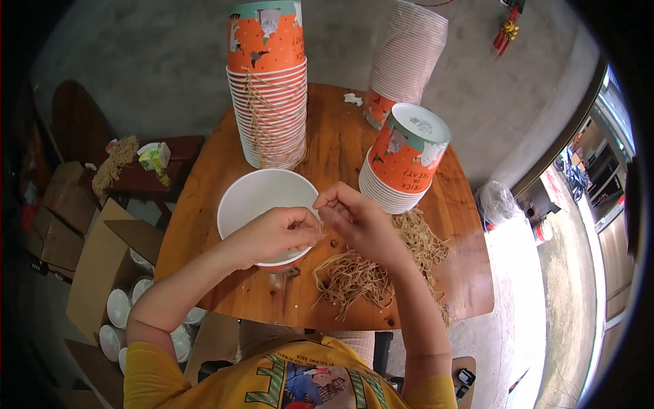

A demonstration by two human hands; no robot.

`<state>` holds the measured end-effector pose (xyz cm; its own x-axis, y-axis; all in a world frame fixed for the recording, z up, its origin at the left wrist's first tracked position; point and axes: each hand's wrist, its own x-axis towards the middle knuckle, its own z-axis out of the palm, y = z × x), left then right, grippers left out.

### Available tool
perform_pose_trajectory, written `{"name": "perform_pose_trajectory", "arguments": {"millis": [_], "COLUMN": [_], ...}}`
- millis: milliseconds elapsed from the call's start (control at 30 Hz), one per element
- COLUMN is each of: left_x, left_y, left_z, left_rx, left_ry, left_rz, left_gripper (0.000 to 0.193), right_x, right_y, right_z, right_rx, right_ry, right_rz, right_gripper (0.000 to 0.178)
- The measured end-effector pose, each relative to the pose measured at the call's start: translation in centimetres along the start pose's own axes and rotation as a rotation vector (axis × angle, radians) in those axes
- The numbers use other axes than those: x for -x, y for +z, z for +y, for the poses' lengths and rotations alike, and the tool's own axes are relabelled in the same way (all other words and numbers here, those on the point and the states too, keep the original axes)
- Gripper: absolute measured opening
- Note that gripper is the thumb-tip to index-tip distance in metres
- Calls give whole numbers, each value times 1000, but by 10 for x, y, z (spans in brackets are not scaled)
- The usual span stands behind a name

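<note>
Dead centre of the frame, the left hand (276, 234) rests on the rim of an open white cup (255, 198), while the right hand (354, 218) sits just beside it. Both pinch a thin string (321, 217) between their fingertips. A loose string pile (368, 269) lies under the right wrist, and cup stacks (269, 95) stand behind on the table (327, 143).

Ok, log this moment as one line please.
left hand: on white paper cup rim | right hand: pinching thin string | string pile: on wooden table
</note>
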<state>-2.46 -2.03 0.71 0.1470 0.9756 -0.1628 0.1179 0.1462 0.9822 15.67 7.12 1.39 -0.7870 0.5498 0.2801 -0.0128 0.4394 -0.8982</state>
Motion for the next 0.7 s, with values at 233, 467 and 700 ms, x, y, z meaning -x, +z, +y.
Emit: {"name": "perform_pose_trajectory", "arguments": {"millis": [233, 467, 700], "left_x": [-2, -4, -4], "left_y": [-4, -7, -5], "left_z": [-4, -4, -1], "left_rx": [90, 73, 173], "left_ry": [-47, -60, -71], "left_rz": [-54, -53, -34], "left_gripper": [14, 15, 11], "right_x": [18, 41, 42], "right_y": [10, 25, 49], "right_z": [20, 14, 7], "right_rx": [21, 285, 140], "right_ry": [29, -77, -10], "right_rz": [179, 308, 327], "right_gripper": [9, 11, 12]}}
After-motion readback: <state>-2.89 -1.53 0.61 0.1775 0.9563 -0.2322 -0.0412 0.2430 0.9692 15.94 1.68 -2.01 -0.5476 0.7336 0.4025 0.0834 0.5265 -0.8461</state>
